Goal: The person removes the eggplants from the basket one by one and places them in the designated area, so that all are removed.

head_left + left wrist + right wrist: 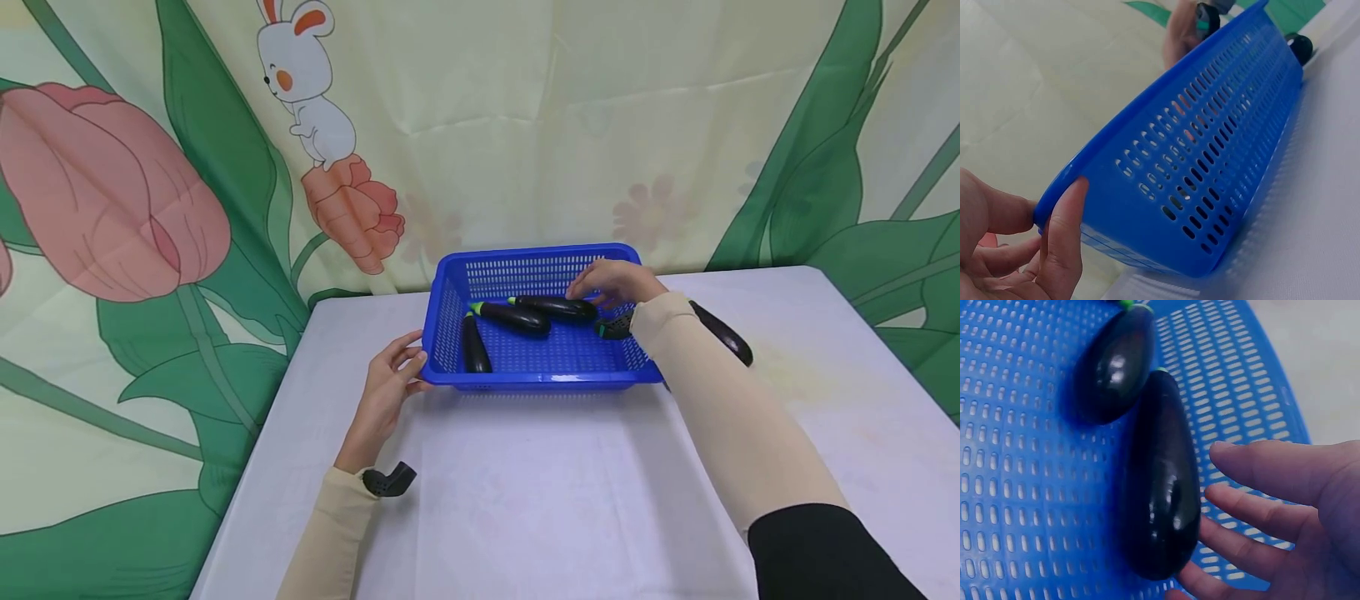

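Observation:
A blue plastic basket (558,382) stands on the table with three dark eggplants in it. One eggplant (476,343) lies near its left wall, another eggplant (516,320) beside that, and a third eggplant (557,308) toward the back. My left hand (392,379) pinches the basket's left rim between thumb and fingers, as the left wrist view also shows. Inside the basket, my right hand (617,282) is at the thick end of the back eggplant. In the right wrist view its spread fingers (1254,506) lie alongside that eggplant (1163,487), not wrapped round it.
Outside the basket on the right, another eggplant (723,335) lies on the table, partly hidden by my right forearm. A white cloth (525,483) covers the table. Behind hangs a curtain (480,125) printed with flowers and a rabbit.

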Demonstrator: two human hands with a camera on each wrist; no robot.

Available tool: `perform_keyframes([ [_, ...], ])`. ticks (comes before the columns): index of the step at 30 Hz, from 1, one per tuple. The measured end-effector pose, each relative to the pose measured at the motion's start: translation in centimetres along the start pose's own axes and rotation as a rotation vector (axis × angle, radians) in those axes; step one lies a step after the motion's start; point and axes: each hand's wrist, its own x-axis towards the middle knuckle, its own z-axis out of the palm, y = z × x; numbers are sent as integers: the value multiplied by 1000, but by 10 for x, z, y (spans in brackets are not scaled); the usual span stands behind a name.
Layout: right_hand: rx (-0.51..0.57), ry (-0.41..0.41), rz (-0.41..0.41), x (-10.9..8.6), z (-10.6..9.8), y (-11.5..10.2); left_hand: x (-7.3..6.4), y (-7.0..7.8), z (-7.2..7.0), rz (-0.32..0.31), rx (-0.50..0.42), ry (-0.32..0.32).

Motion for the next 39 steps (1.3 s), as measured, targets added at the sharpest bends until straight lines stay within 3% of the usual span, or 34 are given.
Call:
perform_keyframes([
  [8,-103,52,40,9,12,1,-1,1,1,0,-9,5],
  [23,-109,88,83,11,18,-1,-1,1,1,-5,-3,15],
  [39,-320,158,-14,-12,24,-21,0,1,0,0,-16,8],
])
